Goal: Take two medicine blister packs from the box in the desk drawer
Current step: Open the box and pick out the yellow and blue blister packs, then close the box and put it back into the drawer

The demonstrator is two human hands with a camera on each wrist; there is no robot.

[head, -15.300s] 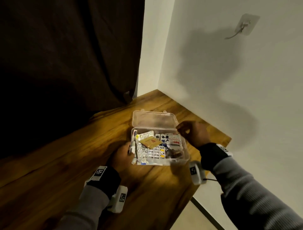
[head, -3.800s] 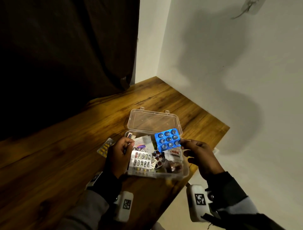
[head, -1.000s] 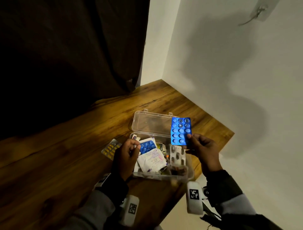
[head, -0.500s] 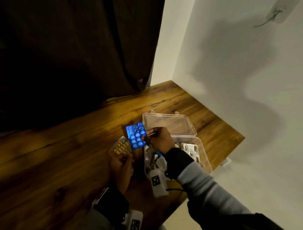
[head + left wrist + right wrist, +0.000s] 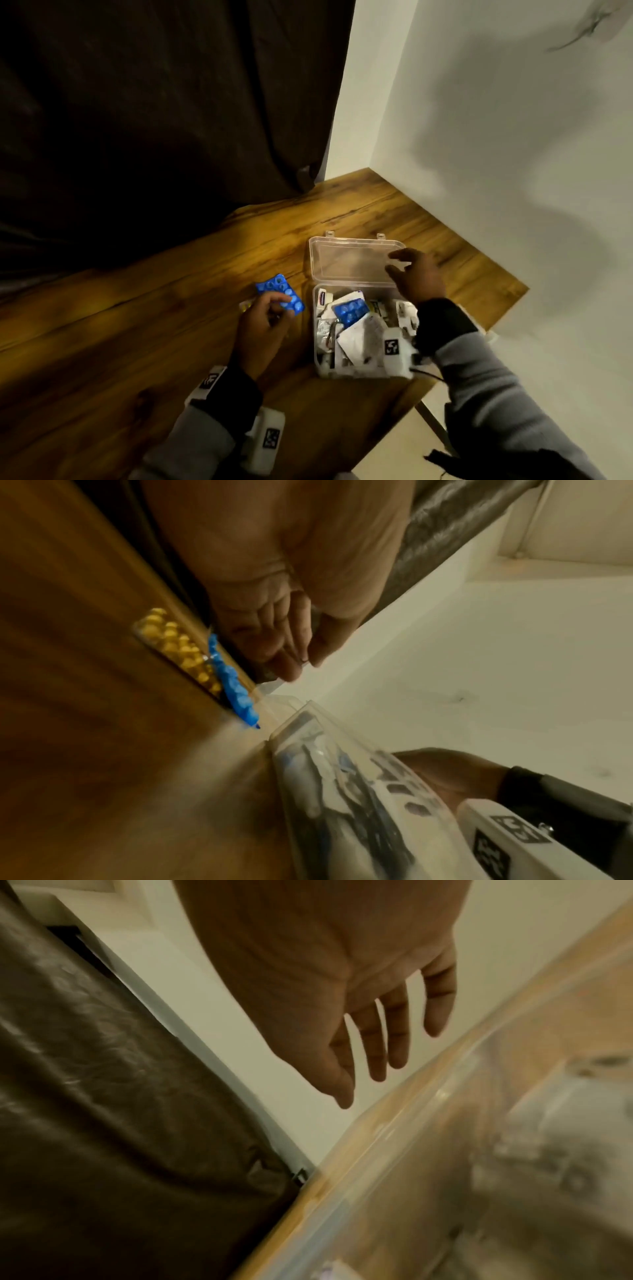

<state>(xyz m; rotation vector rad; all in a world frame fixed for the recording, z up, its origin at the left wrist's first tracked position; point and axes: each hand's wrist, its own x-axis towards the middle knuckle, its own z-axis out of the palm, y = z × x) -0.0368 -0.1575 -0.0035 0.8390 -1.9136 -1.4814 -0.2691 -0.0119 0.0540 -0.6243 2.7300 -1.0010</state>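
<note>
- Both picks look made: the left hand (image 5: 260, 329) rests fingers on the blue blister pack (image 5: 281, 297), which overlaps a yellow blister pack (image 5: 178, 647) on the tabletop (image 5: 137, 342), just beside the clear box (image 5: 322, 363).
- Whether that grip pinches the blue pack or only presses it, I cannot tell.
- The right hand (image 5: 416, 275), fingers spread and empty, hovers at the open lid (image 5: 349, 260) (probably to close it).
- The next move calls for swinging the lid down without trapping loose packs.
</note>
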